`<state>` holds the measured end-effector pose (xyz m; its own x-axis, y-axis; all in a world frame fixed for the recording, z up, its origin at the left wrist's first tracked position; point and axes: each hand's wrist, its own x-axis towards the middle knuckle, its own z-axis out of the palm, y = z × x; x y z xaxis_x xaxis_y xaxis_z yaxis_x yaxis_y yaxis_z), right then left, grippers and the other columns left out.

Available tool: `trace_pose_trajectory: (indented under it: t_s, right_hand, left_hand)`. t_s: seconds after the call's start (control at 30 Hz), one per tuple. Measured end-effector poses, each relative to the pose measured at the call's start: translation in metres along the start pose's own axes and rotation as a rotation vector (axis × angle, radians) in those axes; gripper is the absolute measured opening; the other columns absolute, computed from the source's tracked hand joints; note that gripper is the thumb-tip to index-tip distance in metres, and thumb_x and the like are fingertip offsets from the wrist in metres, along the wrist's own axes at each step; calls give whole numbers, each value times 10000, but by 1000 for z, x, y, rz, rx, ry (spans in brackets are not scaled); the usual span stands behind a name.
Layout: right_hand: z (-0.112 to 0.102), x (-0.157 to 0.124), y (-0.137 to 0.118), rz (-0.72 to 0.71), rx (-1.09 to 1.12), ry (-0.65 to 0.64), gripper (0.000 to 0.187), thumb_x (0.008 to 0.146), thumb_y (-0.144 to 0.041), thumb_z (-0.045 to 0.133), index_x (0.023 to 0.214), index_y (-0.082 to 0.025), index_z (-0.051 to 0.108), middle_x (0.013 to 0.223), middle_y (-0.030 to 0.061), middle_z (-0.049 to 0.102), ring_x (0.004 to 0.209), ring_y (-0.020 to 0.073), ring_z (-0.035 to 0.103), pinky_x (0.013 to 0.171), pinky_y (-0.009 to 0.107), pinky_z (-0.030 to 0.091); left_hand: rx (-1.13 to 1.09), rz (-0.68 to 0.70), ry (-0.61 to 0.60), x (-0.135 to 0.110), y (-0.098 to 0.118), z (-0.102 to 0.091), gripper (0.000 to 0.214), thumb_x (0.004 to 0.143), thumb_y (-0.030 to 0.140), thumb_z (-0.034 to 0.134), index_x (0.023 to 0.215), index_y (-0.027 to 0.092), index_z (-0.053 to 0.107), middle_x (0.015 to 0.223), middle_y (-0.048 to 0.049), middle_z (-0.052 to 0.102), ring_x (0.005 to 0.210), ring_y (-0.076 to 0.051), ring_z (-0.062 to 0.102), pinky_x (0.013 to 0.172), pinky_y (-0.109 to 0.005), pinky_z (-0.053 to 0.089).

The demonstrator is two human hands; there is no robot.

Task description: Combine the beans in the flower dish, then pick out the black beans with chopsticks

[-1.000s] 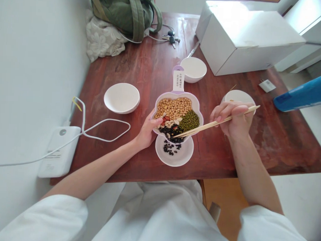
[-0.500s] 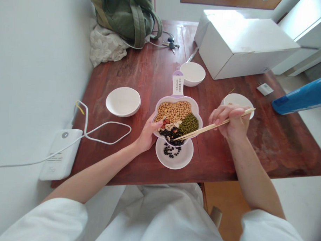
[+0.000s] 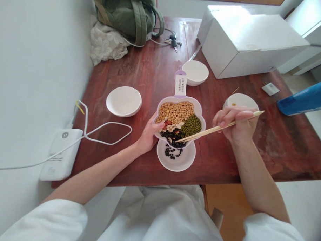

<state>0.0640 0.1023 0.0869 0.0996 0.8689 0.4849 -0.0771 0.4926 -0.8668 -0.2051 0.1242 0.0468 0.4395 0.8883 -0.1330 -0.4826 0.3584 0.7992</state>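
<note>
My left hand [image 3: 150, 134] grips the left side of a flower-shaped tray [image 3: 203, 119] with a purple rim and a labelled handle, its thumb over the edge. Inside the tray lie soybeans [image 3: 178, 110], green mung beans [image 3: 192, 125], black beans [image 3: 173, 135] and a few pale and red nuts [image 3: 171, 127]. Closed around a pair of wooden chopsticks [image 3: 210, 131], my right hand [image 3: 238, 125] holds their tips among the black beans at the tray's near edge. Partly under that edge stands a white bowl [image 3: 184, 165] with several black beans in it.
White bowls stand at the left [image 3: 123, 101], behind the tray [image 3: 196, 73] and behind my right hand [image 3: 242, 99]. A white box [image 3: 247, 46], keys [image 3: 174, 42], a green bag [image 3: 127, 17], a charger [image 3: 270, 89], a blue object [image 3: 306, 97] and a cabled white power bank [image 3: 60, 154] surround them.
The view has shifted slightly. My right hand sits a little farther right and lower in the picture, the chopstick tips still among the black beans. My left hand keeps its hold on the tray.
</note>
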Motion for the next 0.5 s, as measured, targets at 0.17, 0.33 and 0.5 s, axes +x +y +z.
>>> trace_pose_trajectory:
  t_s: [0.17,0.33,0.5]
  right_hand:
    - [0,-1,-3,29,-14,14,603,940,-684,750,547,-227,761,477,52,593,388,170,553,327,314,381]
    - [0,1,-3,-7,-36,22,664,948,-721,714,520,-215,744,455,48,577,391,168,579,362,311,447]
    - [-1,2,-1,-21,-9,27,637,962,-686,720,538,-212,757,459,40,578,392,171,591,368,310,464]
  left_hand:
    - [-5,0,-5,0,0,1,684,801,450,838,1432,229,691,1278,-92,828,1382,-401,698,1211,-548,556]
    - [-3,6,-21,1,-1,1,708,809,465,822,1460,229,674,1367,-98,797,1422,-408,670,1228,-554,542]
    - [0,4,-16,2,-2,0,701,807,463,817,1453,229,675,1376,-103,795,1416,-416,674,1216,-559,552]
